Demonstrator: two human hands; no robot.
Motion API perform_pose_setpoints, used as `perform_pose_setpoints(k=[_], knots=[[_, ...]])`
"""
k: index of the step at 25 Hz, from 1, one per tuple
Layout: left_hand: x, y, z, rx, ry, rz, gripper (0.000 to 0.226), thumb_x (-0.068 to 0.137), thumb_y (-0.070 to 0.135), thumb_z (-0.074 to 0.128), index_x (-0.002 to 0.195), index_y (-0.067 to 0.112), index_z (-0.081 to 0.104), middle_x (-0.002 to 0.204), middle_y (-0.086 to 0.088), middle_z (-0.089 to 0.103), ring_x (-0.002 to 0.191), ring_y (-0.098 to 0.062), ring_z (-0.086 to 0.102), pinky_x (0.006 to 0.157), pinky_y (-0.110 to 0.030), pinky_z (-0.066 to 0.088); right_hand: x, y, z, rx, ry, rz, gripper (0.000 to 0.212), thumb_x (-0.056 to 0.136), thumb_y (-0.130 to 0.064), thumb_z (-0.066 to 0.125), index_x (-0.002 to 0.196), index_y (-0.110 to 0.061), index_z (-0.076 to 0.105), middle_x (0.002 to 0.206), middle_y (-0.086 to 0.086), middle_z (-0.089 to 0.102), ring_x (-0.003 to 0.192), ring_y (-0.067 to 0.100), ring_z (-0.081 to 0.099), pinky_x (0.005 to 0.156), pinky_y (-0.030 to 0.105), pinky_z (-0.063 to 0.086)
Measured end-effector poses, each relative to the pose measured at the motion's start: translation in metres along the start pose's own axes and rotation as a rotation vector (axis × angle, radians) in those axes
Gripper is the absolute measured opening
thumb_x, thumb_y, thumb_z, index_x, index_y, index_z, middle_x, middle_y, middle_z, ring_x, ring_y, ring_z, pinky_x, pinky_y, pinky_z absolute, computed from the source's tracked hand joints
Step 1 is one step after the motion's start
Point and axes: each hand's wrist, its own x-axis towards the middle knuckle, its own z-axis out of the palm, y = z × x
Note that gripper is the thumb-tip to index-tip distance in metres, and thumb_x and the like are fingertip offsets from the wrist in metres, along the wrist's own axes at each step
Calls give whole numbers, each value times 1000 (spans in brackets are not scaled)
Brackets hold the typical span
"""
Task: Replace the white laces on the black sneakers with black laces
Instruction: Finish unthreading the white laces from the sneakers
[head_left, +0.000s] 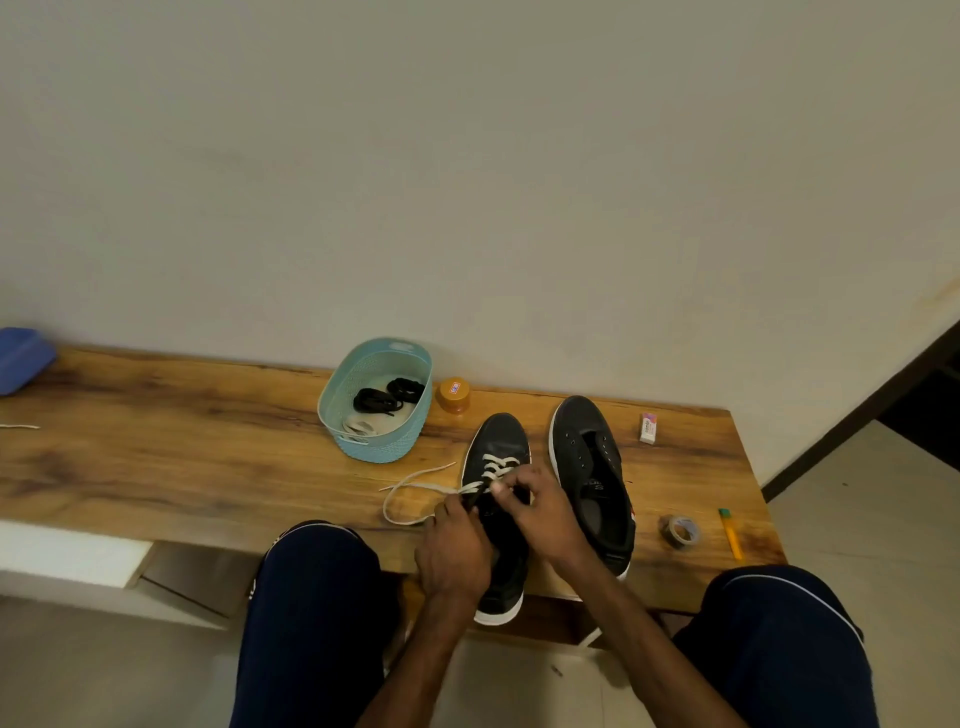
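Two black sneakers stand on the wooden bench (208, 457). The left sneaker (496, 441) carries a white lace (415, 486) through its front eyelets, and loose lace loops lie on the wood to its left. My left hand (457, 545) rests on the sneaker's near half and pinches the lace at the left eyelets. My right hand (535, 504) pinches the lace over the tongue. The right sneaker (592, 467) has no lace. Black laces (387, 397) lie in a teal basket (384, 447) behind.
A white lace bundle (363, 428) also lies in the basket. An orange jar (453, 396) stands beside it. An eraser box (648, 427), a tape roll (680, 531) and a yellow cutter (731, 532) lie at the right end. A blue thing (21, 358) sits far left. My knees flank the sneakers.
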Motion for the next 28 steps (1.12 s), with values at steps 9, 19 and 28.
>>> perform_pose_setpoints(k=[9, 19, 28], knots=[[3, -1, 10, 22, -30, 12, 38, 102, 29, 36, 138, 18, 41, 139, 0, 53, 126, -18, 51, 98, -34, 44, 4, -4, -10, -471, -122, -64, 17, 90, -45, 67, 93, -29, 70, 89, -12, 66, 87, 8, 61, 84, 38, 49], [2, 3, 5, 105, -94, 30, 54, 103, 28, 34, 153, 13, 22, 159, -5, 30, 144, -19, 31, 112, -38, 35, -1, -3, 0, -775, -186, -133, 35, 99, -46, 51, 130, -32, 60, 126, -2, 43, 121, 18, 36, 107, 44, 33], [2, 5, 4, 120, -100, 21, 54, 102, 30, 36, 151, 12, 26, 156, -5, 35, 143, -21, 34, 111, -43, 36, 3, -30, -36, 396, 67, -75, 15, 95, -8, 62, 86, -10, 73, 110, 6, 62, 107, 15, 59, 90, 29, 49]])
